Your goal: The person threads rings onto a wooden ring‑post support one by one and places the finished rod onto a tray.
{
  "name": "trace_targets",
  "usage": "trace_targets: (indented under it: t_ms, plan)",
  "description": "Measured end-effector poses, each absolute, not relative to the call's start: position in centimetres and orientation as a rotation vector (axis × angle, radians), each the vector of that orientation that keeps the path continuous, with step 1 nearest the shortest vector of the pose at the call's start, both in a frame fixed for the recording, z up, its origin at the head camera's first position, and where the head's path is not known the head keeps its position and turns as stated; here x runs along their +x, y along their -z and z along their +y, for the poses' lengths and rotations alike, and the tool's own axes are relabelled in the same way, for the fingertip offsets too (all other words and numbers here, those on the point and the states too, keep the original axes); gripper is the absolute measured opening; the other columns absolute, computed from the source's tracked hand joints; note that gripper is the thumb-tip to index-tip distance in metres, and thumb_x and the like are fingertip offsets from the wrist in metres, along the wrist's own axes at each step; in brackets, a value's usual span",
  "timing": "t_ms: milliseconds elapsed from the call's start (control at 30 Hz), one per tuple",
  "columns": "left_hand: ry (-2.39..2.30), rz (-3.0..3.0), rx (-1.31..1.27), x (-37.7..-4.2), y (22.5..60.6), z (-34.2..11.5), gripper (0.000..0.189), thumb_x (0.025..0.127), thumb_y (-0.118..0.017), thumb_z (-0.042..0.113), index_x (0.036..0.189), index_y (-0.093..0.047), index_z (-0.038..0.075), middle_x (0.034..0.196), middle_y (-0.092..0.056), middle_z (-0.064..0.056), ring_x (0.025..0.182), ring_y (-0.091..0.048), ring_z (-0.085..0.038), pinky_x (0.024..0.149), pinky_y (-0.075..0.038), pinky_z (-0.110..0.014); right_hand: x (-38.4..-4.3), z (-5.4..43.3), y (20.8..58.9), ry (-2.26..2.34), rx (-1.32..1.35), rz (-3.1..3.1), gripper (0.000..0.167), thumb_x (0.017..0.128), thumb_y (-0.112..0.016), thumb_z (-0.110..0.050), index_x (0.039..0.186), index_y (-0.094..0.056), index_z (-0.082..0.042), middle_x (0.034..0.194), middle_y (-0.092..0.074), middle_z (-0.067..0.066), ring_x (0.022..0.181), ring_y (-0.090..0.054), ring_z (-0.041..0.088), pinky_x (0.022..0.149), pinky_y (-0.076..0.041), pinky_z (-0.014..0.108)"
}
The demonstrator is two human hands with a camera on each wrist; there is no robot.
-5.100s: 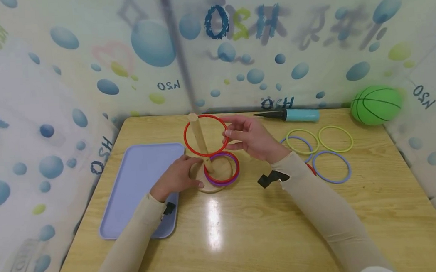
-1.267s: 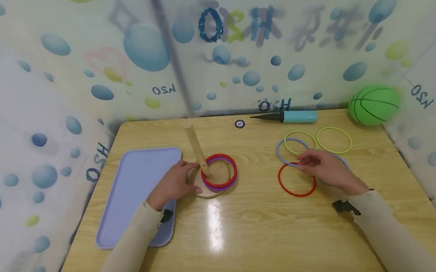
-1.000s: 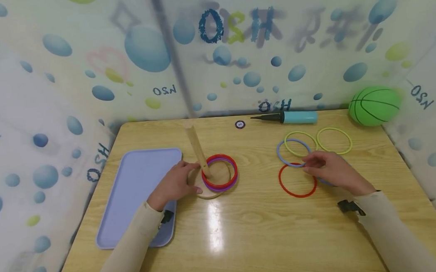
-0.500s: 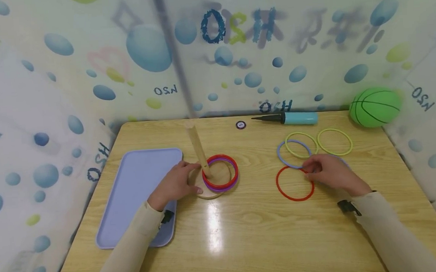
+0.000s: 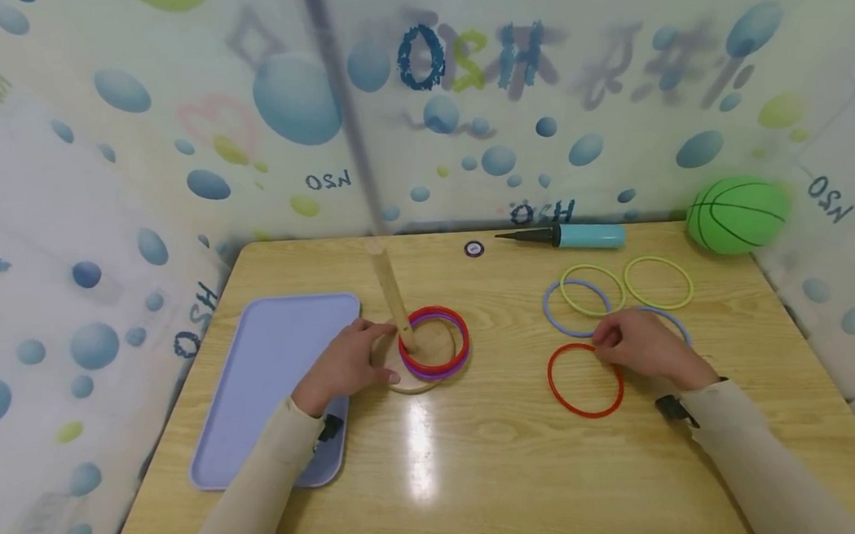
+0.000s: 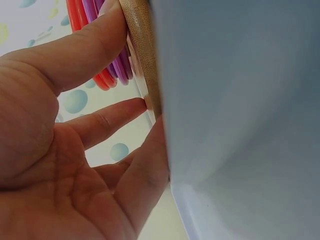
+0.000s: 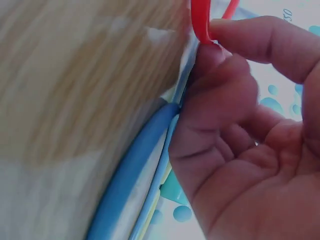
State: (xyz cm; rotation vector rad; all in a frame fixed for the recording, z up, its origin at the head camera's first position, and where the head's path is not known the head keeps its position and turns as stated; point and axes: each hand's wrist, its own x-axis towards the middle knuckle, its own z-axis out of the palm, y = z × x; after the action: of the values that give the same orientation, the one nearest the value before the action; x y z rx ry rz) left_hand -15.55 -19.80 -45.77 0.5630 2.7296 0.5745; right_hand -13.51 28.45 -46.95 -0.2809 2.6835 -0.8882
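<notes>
My right hand [image 5: 645, 343] pinches a red ring [image 5: 591, 415] between thumb and fingers at its far right edge; the right wrist view shows the ring [image 7: 201, 22] between the fingertips. At left, a wooden post [image 5: 392, 294] rises from a round wooden base [image 5: 435, 344]. Red rings [image 5: 467, 342] and purple rings [image 6: 121, 70] lie stacked around the post. My left hand [image 5: 345, 362] rests against the base's left side, thumb and fingers fairly straight and spread along its edge.
Beyond my right hand lie blue rings [image 5: 545, 302] and yellow rings [image 5: 691, 283]. A blue-lilac tray [image 5: 278, 350] sits under my left forearm. Along the back are a small dark disc [image 5: 474, 249], a hand pump [image 5: 590, 236] and a green ball [image 5: 739, 215].
A red ring went over the post onto the stack. My right hand then moved right, took hold of another red ring and drew it nearer, off the blue ring. The left hand stayed at the base.
</notes>
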Motion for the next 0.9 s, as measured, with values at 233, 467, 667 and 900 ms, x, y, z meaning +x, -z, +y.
trace_targets:
  t_ms: [233, 467, 667, 900]
  plan:
    - [-0.574, 2.733, 0.561, -15.4, 45.8, -19.8, 0.08, 0.084, -0.091, 0.037, 0.152, -0.057, 0.01, 0.136, -0.061, -0.019, 0.122, -0.059, -0.036, 0.103, -0.05, -0.053, -13.6, 29.0, 46.9, 0.989, -0.361, 2.591, 0.02, 0.092, -0.073, -0.011, 0.111, -0.079, -0.007, 0.091, -0.074, -0.001, 0.081, -0.064, 0.008, 0.072, -0.052, 0.024]
    - [-0.576, 2.731, 0.561, -15.2, 45.7, -19.8, 0.08, 0.084, -0.091, 0.036, 0.152, -0.057, 0.009, 0.138, -0.061, -0.019, 0.124, -0.058, -0.037, 0.105, -0.05, -0.054, -13.6, 29.4, 46.2, 1.164, -0.301, 2.402, 0.027, 0.1, -0.071, -0.016, 0.123, -0.074, -0.002, 0.101, -0.074, 0.008, 0.082, -0.068, 0.009, 0.072, -0.06, 0.029]
    - [-0.571, 2.723, 0.556, -15.4, 45.7, -19.7, 0.08, 0.084, -0.091, 0.037, 0.152, -0.057, 0.009, 0.138, -0.06, -0.019, 0.124, -0.058, -0.037, 0.104, -0.05, -0.054, -13.4, 29.6, 45.5, 1.301, -0.256, 2.269, 0.03, 0.104, -0.067, -0.016, 0.127, -0.067, 0.002, 0.11, -0.069, 0.02, 0.085, -0.071, 0.018, 0.074, -0.065, 0.039]
    - [-0.571, 2.72, 0.559, -15.5, 45.7, -19.7, 0.08, 0.085, -0.091, 0.037, 0.152, -0.057, 0.009, 0.138, -0.06, -0.019, 0.124, -0.058, -0.037, 0.104, -0.05, -0.054, -13.9, 29.3, 44.7, 1.376, -0.239, 2.171, 0.036, 0.105, -0.066, -0.019, 0.133, -0.061, 0.003, 0.119, -0.063, 0.027, 0.09, -0.071, 0.022, 0.079, -0.065, 0.044]
